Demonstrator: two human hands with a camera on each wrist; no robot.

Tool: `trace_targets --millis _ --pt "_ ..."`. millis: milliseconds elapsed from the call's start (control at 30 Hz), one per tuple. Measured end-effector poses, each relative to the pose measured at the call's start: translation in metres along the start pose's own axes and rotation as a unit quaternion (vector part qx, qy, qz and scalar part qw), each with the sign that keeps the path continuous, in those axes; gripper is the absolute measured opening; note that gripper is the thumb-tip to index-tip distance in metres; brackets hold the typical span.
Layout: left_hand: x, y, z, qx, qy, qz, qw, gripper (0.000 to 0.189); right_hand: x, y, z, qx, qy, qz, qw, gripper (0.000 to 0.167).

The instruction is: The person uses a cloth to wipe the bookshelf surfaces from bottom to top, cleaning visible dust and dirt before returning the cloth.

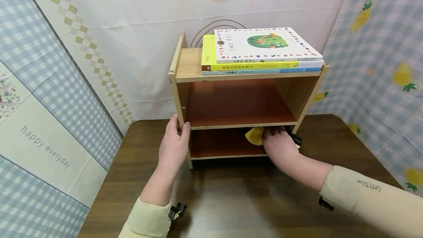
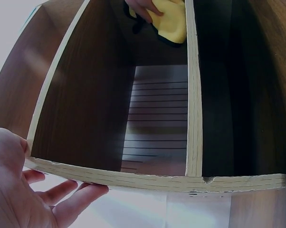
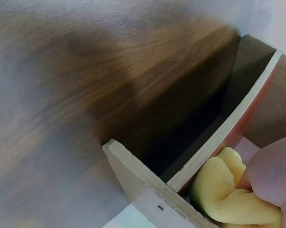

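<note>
A small wooden shelf unit (image 1: 236,125) stands on the table. My left hand (image 1: 174,144) holds its left side panel by the front edge, the thumb in front and the fingers along the outer face; the left wrist view shows the same hold. Inside the lower compartment, at its right end, my right hand (image 1: 281,144) grips a yellow cloth (image 1: 254,136) with dark trim. The cloth lies bunched by the side wall in the right wrist view (image 3: 224,190). Part of the right hand's fingers is hidden inside the compartment.
Several books (image 1: 264,49) lie stacked on top of the unit. The brown table (image 1: 228,201) extends in front and to both sides. Patterned curtains (image 1: 390,65) hang behind and at the sides. Each sleeve has a dark strap clip (image 1: 177,211) near the wrist.
</note>
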State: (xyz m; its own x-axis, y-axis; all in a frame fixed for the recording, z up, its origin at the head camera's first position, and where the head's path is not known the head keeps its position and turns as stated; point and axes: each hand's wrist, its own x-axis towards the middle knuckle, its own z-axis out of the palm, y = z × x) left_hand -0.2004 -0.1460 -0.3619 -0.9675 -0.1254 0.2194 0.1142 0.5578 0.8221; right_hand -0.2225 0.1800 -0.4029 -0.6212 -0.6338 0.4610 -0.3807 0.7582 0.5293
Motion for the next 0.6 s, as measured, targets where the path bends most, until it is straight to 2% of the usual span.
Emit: trace_targets --millis 67,267,367,600 --pt "0.0 0.0 0.0003 -0.001 0.0 0.0 1.0 0.057 -0.0001 -0.0009 0.0012 0.009 0.005 0.006 0.9999 0.012" --pt "0.0002 -0.0002 0.0005 -0.003 -0.001 0.0 1.0 0.056 0.0007 -0.0031 0.0058 0.059 -0.017 0.027 0.9978 0.046" --pt "0.0002 0.0 0.0005 -0.004 -0.001 0.002 1.0 0.055 0.001 -0.0045 0.0074 0.08 -0.027 0.037 0.9958 0.038" --pt "0.0004 0.0001 -0.0004 -0.001 -0.001 -0.001 1.0 0.056 0.0071 -0.0088 0.004 0.149 -0.042 0.072 0.9853 0.035"
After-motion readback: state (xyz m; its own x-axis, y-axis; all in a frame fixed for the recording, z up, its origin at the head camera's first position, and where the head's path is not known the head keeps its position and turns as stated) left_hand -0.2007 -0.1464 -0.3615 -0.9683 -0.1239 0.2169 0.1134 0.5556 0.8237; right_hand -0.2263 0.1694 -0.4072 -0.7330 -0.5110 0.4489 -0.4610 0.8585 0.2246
